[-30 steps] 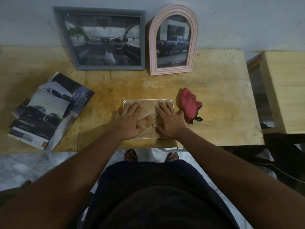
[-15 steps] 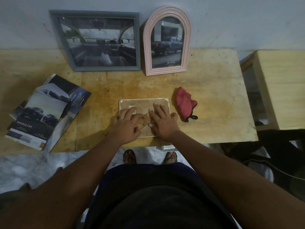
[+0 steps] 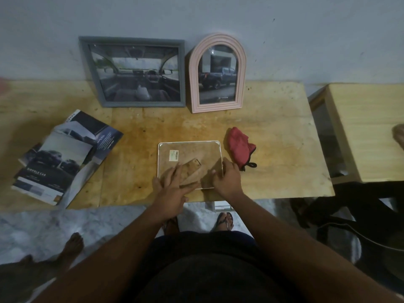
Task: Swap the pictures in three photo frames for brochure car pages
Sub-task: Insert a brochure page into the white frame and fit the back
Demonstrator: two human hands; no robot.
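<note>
The small frame [image 3: 192, 150] lies face down at the front edge of the table [image 3: 273, 149], its mottled fibreboard back up. The left hand [image 3: 172, 189] presses it with straight fingers. The right hand [image 3: 226, 179] curls round its right edge, seemingly pinching, though the dim light blurs this. A careless lift could slide it off and crack the glass. Just right of it is a soft red cloth [image 3: 239, 146], to its left glossy brochures [image 3: 65, 156], and beyond it an arched pink frame [image 3: 217, 73].

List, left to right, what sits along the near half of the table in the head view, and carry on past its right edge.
brochure pages → face-down frame → red cloth → second wooden table
</note>
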